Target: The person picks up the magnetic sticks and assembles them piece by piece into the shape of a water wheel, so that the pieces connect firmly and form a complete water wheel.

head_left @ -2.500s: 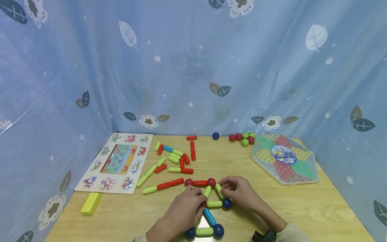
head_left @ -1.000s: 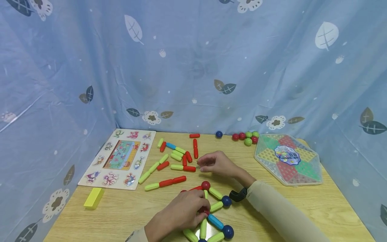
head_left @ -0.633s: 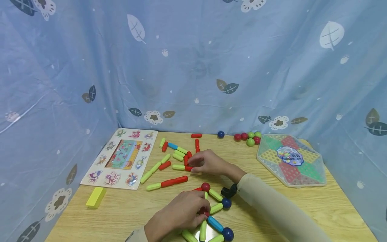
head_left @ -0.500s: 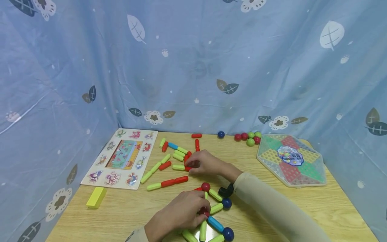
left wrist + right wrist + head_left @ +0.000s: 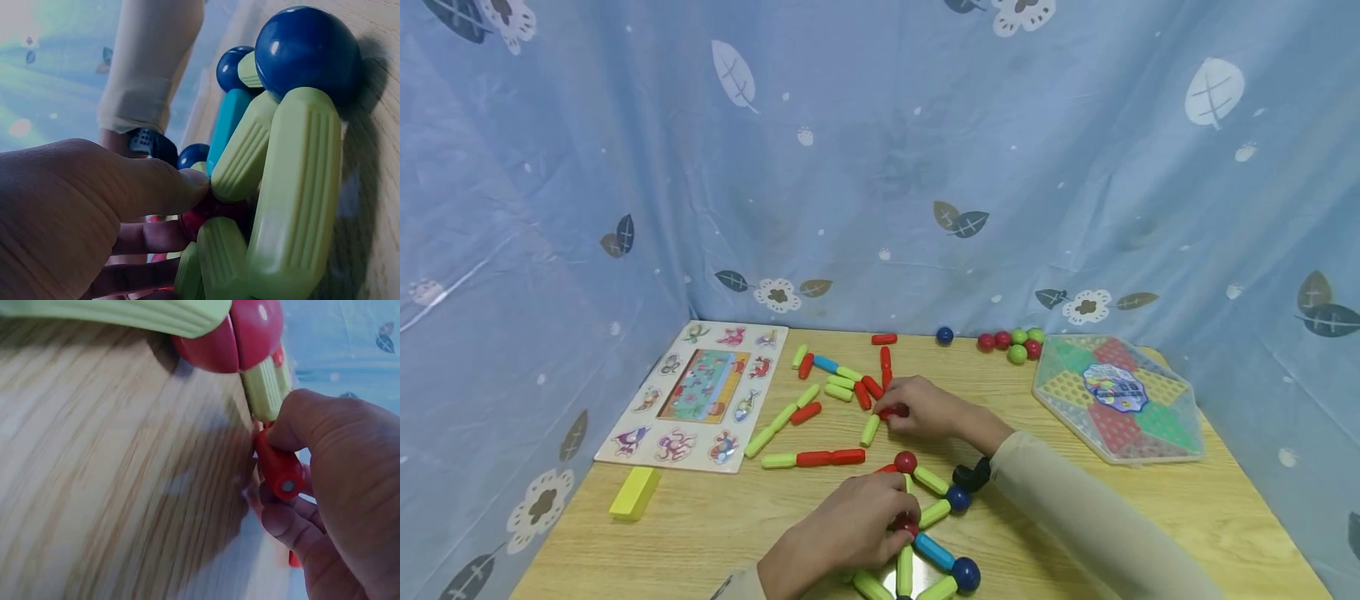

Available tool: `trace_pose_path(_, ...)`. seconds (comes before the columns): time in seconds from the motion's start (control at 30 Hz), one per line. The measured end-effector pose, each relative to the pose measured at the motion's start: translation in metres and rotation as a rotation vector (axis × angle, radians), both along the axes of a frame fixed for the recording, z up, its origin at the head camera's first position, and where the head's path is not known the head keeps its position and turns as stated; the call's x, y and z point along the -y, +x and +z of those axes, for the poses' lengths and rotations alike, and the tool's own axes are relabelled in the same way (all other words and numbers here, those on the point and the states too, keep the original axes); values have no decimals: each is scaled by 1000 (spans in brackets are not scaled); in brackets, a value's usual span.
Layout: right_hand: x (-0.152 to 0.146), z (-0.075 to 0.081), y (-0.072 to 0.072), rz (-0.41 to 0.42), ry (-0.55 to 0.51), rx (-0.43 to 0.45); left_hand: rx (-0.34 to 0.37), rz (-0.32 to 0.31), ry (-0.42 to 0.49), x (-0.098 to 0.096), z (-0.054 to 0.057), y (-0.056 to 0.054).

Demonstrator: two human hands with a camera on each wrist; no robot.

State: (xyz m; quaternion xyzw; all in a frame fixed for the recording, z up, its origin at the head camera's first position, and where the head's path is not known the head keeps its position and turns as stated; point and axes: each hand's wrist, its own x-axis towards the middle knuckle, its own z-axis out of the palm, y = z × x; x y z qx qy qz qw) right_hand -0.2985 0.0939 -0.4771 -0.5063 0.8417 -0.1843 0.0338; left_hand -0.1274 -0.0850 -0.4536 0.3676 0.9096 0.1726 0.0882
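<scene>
My left hand (image 5: 853,525) holds a red ball (image 5: 203,215) between thumb and fingers. That ball joins a frame of magnetic rods and balls, with a light-blue rod (image 5: 934,551), yellow-green rods (image 5: 297,194) and dark blue balls (image 5: 966,574). Part of the frame is hidden under this hand. Farther back, my right hand (image 5: 928,407) pinches a red magnetic rod (image 5: 278,462), its metal end showing in the right wrist view. A yellow-green rod (image 5: 870,430) is end to end with it.
Loose red and yellow-green rods (image 5: 831,457) lie left of the right hand. Red and green balls (image 5: 1017,354) and a blue ball (image 5: 944,336) stand at the back. A puzzle board (image 5: 617,417), yellow block (image 5: 635,493) and hexagonal game box (image 5: 1117,400) lie around them.
My right hand left the frame's right side, reached back to the loose rods and took hold of a red rod; its attached yellow-green rod swung round. My left hand stays on the frame.
</scene>
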Motion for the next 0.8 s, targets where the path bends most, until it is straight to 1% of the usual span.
trace_pose_path(0.13,-10,3,3,-42,-23,37,-6,12,-1,-1,0,0)
trace_pose_path(0.23,-21,6,9,-108,-80,104,-11,23,0,-2,-1,1)
trace_pose_path(0.4,-47,10,23,-259,-232,314,-37,43,-11,-4,-2,1)
trace_pose_path(0.57,-76,6,42,-394,-377,533,-70,53,-12,-6,-4,2)
trace_pose_path(0.67,-93,3,57,-473,-419,648,-77,58,-2,-7,-5,3)
trace_pose_path(0.8,-108,0,77,-518,-452,779,-88,60,15,-7,-6,4)
